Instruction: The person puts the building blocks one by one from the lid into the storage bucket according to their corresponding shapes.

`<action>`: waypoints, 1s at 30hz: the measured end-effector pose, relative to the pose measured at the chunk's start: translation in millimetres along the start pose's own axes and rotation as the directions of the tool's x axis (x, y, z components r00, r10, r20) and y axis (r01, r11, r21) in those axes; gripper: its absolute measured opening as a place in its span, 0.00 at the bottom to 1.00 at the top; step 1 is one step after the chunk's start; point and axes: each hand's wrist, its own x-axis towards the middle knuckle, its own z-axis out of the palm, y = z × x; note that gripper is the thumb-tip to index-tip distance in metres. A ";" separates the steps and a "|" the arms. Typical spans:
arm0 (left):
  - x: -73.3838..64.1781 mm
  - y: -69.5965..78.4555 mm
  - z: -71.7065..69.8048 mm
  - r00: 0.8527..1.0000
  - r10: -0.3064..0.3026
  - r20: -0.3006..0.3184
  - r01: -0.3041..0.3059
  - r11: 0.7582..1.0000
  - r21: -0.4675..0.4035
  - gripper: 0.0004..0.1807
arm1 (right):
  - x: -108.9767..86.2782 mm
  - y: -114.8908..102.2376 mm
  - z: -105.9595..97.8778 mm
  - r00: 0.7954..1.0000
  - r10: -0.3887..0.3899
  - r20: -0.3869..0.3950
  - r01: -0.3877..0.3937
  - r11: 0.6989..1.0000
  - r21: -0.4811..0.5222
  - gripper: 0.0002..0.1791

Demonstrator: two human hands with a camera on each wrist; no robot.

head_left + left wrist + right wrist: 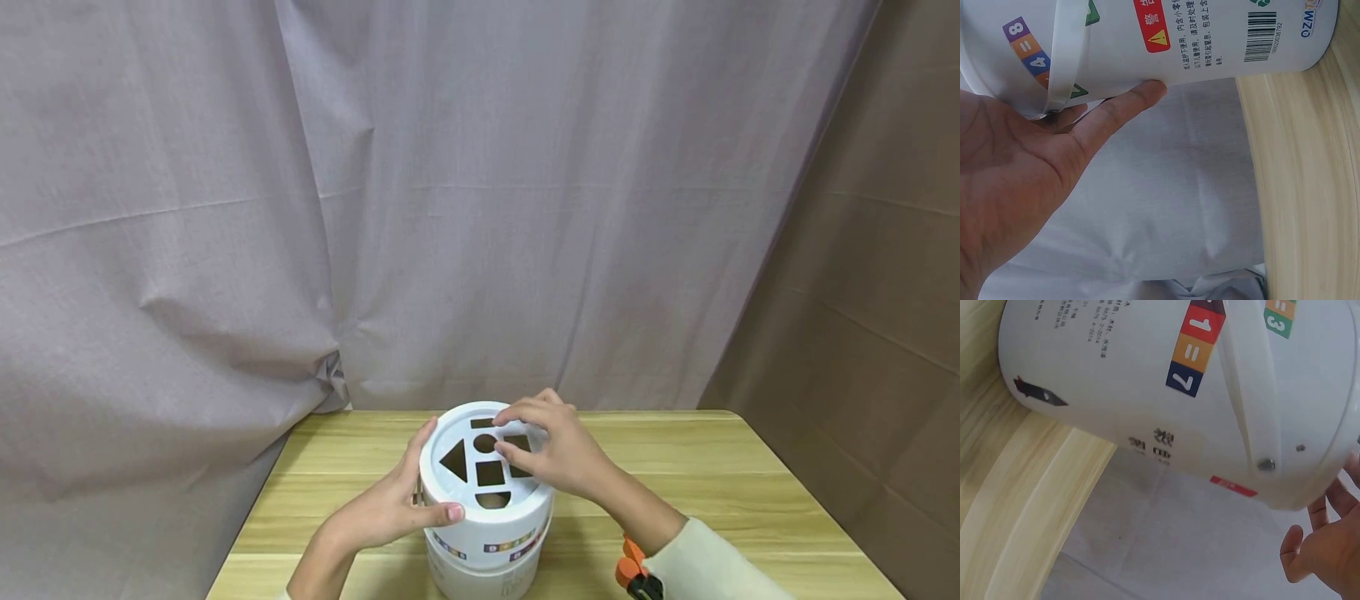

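Observation:
A white shape-sorter bucket (483, 546) stands upright near the table's front, with number stickers round its side. Its white lid (450, 427) has several dark cut-outs, among them a triangle, a circle and a square. My left hand (382, 504) holds the bucket at its left, thumb on the front rim and fingers along the side. In the left wrist view, one finger lies against the printed wall. Over the lid's right half is my right hand (558, 446), thumb and forefinger bent and apart near the circular hole. I see nothing between them. The hand partly covers a right-hand cut-out.
The bucket rests on a light wooden table (660, 475). Grey curtains (480, 208) hang behind and to the left, with a browner cloth (862, 292) on the right. An orange and black object (628, 571) shows beside the right sleeve. A white handle (1250, 394) crosses the bucket's side.

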 end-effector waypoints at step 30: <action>0.4 -2.6 -1.2 1.000 0.028 0.013 -0.027 0.999 -0.023 0.71 | -98.7 58.5 -57.2 0.989 0.119 -0.089 -0.136 0.969 -0.207 0.19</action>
